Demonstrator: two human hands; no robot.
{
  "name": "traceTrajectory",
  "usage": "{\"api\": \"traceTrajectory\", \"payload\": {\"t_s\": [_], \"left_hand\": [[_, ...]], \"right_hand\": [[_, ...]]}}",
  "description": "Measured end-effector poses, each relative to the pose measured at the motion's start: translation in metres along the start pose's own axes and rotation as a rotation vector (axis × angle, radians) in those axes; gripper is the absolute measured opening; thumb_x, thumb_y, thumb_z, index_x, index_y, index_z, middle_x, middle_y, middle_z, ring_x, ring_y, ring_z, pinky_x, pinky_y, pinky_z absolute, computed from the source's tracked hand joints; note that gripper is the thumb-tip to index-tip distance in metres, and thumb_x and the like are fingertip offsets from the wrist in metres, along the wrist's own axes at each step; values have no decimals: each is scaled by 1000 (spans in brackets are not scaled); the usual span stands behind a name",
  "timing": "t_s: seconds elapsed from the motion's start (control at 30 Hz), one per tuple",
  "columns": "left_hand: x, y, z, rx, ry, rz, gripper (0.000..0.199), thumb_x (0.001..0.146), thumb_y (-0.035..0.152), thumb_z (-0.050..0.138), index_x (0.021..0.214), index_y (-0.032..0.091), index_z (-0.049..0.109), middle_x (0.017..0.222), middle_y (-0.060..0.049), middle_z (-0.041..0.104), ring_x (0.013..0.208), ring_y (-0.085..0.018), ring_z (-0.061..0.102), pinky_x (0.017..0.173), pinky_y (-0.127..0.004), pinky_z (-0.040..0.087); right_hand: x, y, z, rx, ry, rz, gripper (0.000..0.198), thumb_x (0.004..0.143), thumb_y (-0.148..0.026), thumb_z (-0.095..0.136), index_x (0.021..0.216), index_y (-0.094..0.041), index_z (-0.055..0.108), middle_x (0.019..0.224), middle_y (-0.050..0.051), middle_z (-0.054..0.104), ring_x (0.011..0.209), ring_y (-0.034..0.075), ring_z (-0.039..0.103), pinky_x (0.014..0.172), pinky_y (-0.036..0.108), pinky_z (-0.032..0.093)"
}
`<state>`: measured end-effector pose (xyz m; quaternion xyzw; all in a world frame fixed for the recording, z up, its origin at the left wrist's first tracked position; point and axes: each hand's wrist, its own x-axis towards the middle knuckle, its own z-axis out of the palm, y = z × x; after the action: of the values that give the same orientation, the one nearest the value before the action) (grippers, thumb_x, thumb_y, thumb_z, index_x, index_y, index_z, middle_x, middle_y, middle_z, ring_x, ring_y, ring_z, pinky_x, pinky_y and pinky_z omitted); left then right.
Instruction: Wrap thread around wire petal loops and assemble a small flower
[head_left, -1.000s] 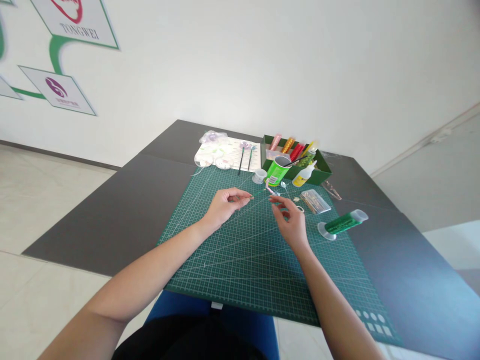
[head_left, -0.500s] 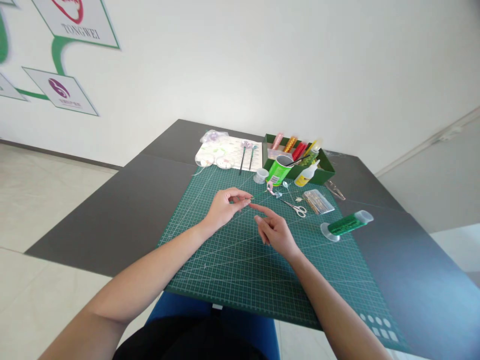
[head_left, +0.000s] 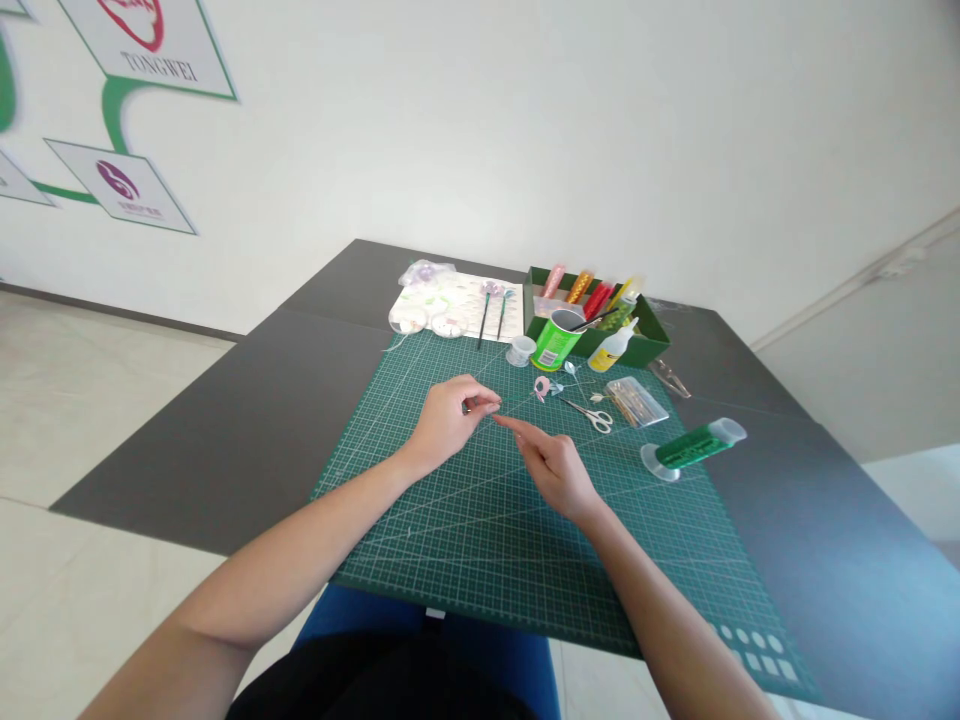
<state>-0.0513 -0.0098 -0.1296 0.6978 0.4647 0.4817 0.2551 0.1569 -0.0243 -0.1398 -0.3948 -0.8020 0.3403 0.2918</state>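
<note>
My left hand (head_left: 452,422) is closed in a pinch above the cutting mat (head_left: 442,520). A thin stem runs from its fingertips to a small pink flower (head_left: 541,388) with pale blue petals or leaves beside it. My right hand (head_left: 553,468) points its stretched index finger at the left fingertips, touching or nearly touching them. Its other fingers are curled under and partly hidden; I see nothing held in it. Small white-handled scissors (head_left: 600,421) lie just right of the flower. A pale leaf-shaped piece (head_left: 570,368) on a thin wire is behind them.
A green can (head_left: 553,345), a small clear spool (head_left: 520,350) and a glue bottle (head_left: 613,348) stand before a green box (head_left: 651,345) of coloured rolls. To the right are a clear case (head_left: 637,402) and a green tube (head_left: 697,445). Two dark sticks lie on white paper (head_left: 465,296).
The pink flower has turned and dipped slightly. My right index finger has moved a little left, and its thumb has drawn in closer. My left hand stays pinched in nearly the same place.
</note>
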Motion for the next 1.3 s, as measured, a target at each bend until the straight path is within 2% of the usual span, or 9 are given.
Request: {"api": "traceTrajectory", "payload": {"t_s": [0.17,0.37,0.53,0.63,0.8,1.07,1.3], "left_hand": [[0,-1,1,137,-34,82,11,93,14,70,86,18,77,82,-2,72,74,-15,65,73,-29,51],[-3,-5,2,236,-138,75,11,92,11,70,86,17,77,87,-2,72,79,-15,66,72,-28,47],[-4,-3,2,298,-218,72,14,94,10,67,88,19,77,90,-2,72,81,-15,66,71,-27,46],[-4,-1,1,306,-251,83,14,95,10,66,91,19,77,91,-1,73,80,-15,66,70,-27,45],[-3,4,-1,278,-300,115,14,96,12,66,91,18,77,89,-2,73,79,-14,66,69,-26,46],[-2,8,-3,261,-429,116,14,95,11,67,91,18,78,92,-1,74,79,-14,67,71,-27,48],[-3,9,-2,246,-507,129,14,96,12,66,93,18,78,94,-2,74,81,-14,69,74,-27,50]], "right_hand": [[-3,-2,-3,18,-48,-20,39,103,-26,43,124,-16,74,55,-5,36,46,11,28,50,27,22],[-7,-7,-12,130,-80,-5,42,107,-33,41,123,-12,74,54,-7,31,45,9,26,47,26,19],[-8,-9,-22,188,-51,-8,40,107,-34,43,120,-12,74,49,-9,32,41,8,29,50,26,28],[-8,-9,-28,214,-45,-22,39,107,-32,43,120,-13,75,46,-10,34,40,7,31,53,25,35],[-10,-11,-36,255,-31,-3,38,105,-30,46,124,-13,75,46,-8,39,38,8,36,43,23,29],[-11,-13,-48,297,-59,-4,35,103,-28,50,122,-14,77,43,-8,41,36,8,38,40,22,27],[-14,-2,-60,402,13,-65,33,103,-29,54,123,-17,77,43,-9,41,35,7,34,42,23,27]]}}
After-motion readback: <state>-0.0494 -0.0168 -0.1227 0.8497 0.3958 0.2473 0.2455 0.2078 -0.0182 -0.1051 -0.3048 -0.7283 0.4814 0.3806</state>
